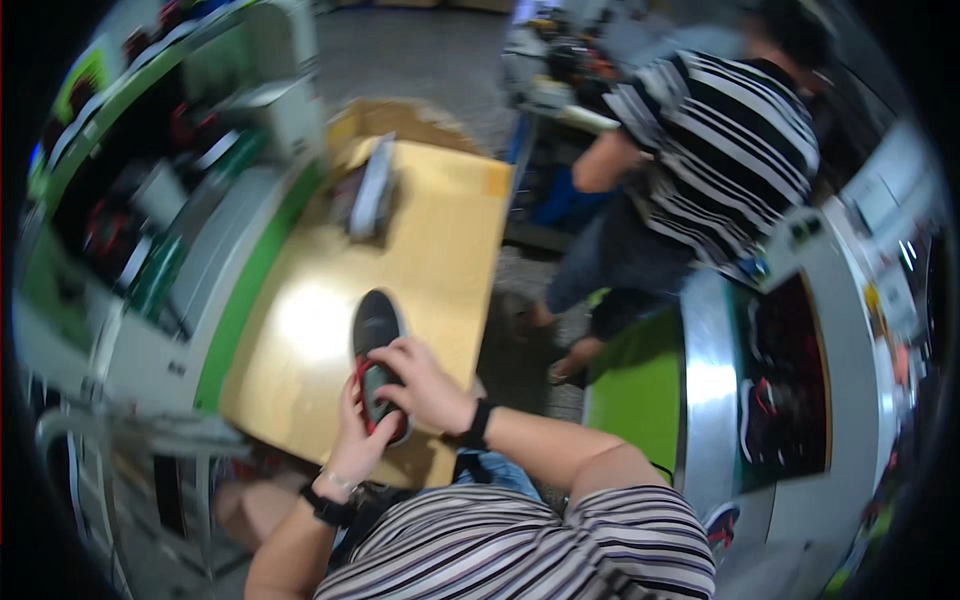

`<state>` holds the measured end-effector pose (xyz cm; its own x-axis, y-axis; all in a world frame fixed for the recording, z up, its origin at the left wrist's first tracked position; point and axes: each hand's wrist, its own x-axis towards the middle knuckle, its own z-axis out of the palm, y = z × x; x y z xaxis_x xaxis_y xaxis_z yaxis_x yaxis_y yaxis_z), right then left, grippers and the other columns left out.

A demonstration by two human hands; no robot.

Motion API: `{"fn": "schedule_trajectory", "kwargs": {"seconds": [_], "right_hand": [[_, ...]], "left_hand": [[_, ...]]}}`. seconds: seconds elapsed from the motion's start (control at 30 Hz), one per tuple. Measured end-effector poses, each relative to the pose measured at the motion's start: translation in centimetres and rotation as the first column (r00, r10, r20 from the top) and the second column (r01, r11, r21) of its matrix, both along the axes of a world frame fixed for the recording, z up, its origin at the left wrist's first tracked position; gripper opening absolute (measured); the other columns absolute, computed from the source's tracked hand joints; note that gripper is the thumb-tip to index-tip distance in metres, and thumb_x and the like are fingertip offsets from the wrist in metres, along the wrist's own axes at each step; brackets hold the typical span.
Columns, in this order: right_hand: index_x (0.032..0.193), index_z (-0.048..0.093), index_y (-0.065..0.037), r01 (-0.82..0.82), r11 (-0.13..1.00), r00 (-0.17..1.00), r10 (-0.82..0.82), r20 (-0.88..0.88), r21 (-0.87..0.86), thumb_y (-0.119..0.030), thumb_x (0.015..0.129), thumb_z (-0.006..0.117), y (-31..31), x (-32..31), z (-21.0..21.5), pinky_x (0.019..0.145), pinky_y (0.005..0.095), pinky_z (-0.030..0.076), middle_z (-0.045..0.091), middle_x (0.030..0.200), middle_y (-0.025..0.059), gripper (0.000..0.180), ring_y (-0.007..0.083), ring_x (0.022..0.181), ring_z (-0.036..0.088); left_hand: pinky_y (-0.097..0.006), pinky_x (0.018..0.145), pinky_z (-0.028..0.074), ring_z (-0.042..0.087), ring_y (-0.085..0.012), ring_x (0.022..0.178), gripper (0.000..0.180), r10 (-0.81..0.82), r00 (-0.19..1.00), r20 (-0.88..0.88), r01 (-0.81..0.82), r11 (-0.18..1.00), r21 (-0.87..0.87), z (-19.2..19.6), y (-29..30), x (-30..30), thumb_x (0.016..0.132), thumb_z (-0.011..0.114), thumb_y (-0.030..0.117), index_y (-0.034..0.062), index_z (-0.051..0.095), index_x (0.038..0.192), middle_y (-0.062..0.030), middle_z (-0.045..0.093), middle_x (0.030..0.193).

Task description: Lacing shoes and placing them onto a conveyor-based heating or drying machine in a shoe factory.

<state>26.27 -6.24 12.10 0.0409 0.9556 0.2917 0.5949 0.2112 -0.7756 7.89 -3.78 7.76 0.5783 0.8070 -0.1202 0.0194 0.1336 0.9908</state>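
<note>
A black shoe (379, 318) with red along its sides is held over the near part of a light wooden table (440, 260), toe pointing away from me. My left hand (358, 440) wraps the shoe's left side near the heel, its thumb along the edge. From the right, my right hand (428, 388) reaches over the shoe, fingers bent onto its middle and thumb near the opening. Both hands touch the shoe and hide part of it. Motion blur hides what the right fingertips hold, apart from the shoe itself.
On the table's far part lies a blurred dark item with a white edge (372, 195); behind it is cardboard (425, 115). A green-edged conveyor machine (235, 285) borders the left. At right, a person in a striped shirt (725, 150) stands beyond a green surface (635, 390) and another machine.
</note>
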Motion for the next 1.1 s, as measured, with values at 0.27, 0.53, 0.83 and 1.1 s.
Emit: {"fn": "schedule_trajectory", "kwargs": {"seconds": [0.27,0.53,0.83,1.1], "right_hand": [[0.096,0.065,0.0,0.044,0.999,0.985,-0.045,-0.169,-0.005,-0.012,0.089,0.072,-1.8,-0.7,-1.0,0.084,0.038,0.051,0.059,0.099,0.0142,0.015,0.0321,0.096,0.061],[0.099,0.062,0.0,0.122,0.959,0.988,-0.142,0.062,0.256,-0.011,0.091,0.066,3.8,0.3,-1.9,0.083,0.043,0.05,0.059,0.095,0.0155,0.015,0.0371,0.093,0.058],[0.112,0.059,0.0,0.015,0.99,0.999,-0.022,0.045,0.141,-0.001,0.092,0.057,0.5,0.2,-0.6,0.087,0.0436,0.051,0.059,0.112,0.0168,0.02,0.0383,0.103,0.062],[0.103,0.056,-0.003,0.108,0.992,0.994,-0.108,0.01,0.058,0.003,0.083,0.064,3.7,1.4,-1.0,0.079,0.0401,0.051,0.05,0.104,0.0145,0.022,0.034,0.091,0.059]], "left_hand": [[-0.034,0.096,0.053,0.057,-0.0259,0.123,0.086,-0.075,0.976,-0.202,0.106,0.984,0.145,-4.9,1.9,-1.1,0.1,0.062,0.008,0.0142,0.001,0.16,-0.0175,0.038,0.143],[-0.038,0.108,0.044,0.048,-0.0287,0.129,0.087,-0.101,0.978,-0.18,0.119,0.989,0.09,0.4,0.7,0.4,0.097,0.067,0.019,-0.0021,0.008,0.158,-0.0221,0.038,0.147],[-0.043,0.117,0.031,0.034,-0.0359,0.14,0.089,0.022,0.973,-0.231,0.011,0.99,0.14,-0.6,1.9,-0.1,0.094,0.072,0.024,-0.0047,0.014,0.155,-0.0245,0.024,0.151],[-0.055,0.121,0.018,0.009,-0.0483,0.152,0.096,0.32,0.902,-0.289,-0.036,0.723,0.689,5.0,1.5,3.9,0.087,0.07,0.018,0.0047,0.011,0.161,-0.0308,0.005,0.163]]}}
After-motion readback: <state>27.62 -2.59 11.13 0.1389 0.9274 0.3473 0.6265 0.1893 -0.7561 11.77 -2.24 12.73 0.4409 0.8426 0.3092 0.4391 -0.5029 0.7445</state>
